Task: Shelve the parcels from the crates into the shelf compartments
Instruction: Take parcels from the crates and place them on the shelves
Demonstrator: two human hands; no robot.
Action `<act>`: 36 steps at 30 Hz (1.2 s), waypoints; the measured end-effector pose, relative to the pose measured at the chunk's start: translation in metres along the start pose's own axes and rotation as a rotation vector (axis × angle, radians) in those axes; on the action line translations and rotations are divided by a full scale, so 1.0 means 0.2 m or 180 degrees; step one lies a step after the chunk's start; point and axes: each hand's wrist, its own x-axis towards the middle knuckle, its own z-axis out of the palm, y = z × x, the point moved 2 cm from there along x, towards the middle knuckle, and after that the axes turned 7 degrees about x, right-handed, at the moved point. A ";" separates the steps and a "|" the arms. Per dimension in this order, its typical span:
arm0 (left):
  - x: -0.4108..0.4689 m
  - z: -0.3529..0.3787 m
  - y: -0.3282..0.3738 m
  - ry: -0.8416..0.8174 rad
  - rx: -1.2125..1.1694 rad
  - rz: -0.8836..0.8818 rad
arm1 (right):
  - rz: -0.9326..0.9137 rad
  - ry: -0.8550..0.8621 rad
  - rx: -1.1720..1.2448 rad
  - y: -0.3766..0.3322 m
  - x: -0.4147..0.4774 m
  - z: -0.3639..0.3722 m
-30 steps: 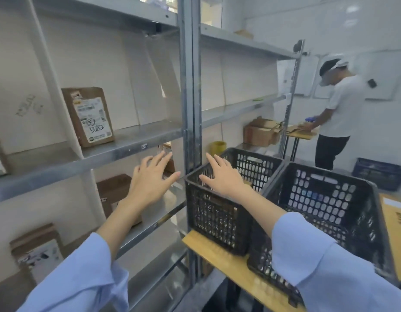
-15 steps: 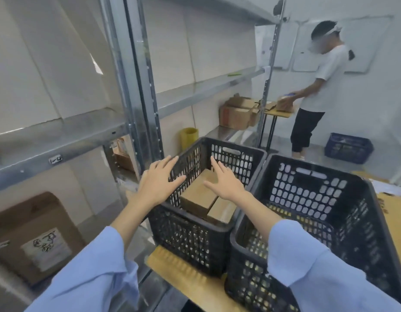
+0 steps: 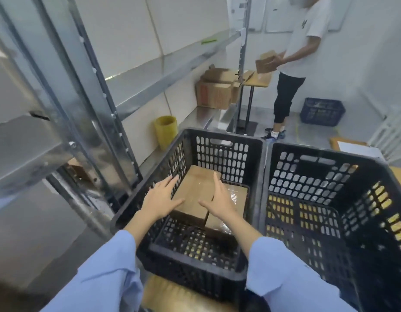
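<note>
Cardboard parcels lie at the far end of the left black crate. Half a second ago both hands hovered at the crate's rim; now the left hand and right hand flank the top parcel, fingers spread apart, gripping nothing.

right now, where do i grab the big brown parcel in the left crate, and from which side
Probably from above: the left crate walls block every other side. Grip the big parcel by its left and right edges, one hand each; it lies flat, top face up. The taped parcel sits against its right edge, so wedge fingers in there.
</note>
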 end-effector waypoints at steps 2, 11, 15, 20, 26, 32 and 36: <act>0.10 0.06 -0.02 -0.0154 -0.0157 0.0046 | 0.0162 0.0033 0.0082 0.03 0.05 0.06; 0.37 0.39 -0.16 -0.0900 -0.0613 0.0002 | 0.0900 0.0102 -0.0049 0.24 0.14 0.34; 0.40 0.47 -0.19 -0.0991 -0.0958 0.0173 | 0.0787 0.0012 -0.0154 0.29 0.15 0.39; 0.40 0.57 -0.22 -0.1172 -0.1156 0.0065 | 0.0652 -0.0013 -0.0312 0.34 0.16 0.43; 0.42 0.62 -0.24 -0.1090 -0.1218 0.0014 | 0.0568 0.0081 -0.0459 0.35 0.17 0.44; 0.41 0.61 -0.22 -0.0856 -0.1447 0.0056 | 0.0708 0.0225 -0.0380 0.37 0.18 0.43; 0.42 0.60 -0.22 -0.0818 -0.1596 0.0019 | 0.0729 0.0253 -0.0310 0.36 0.19 0.43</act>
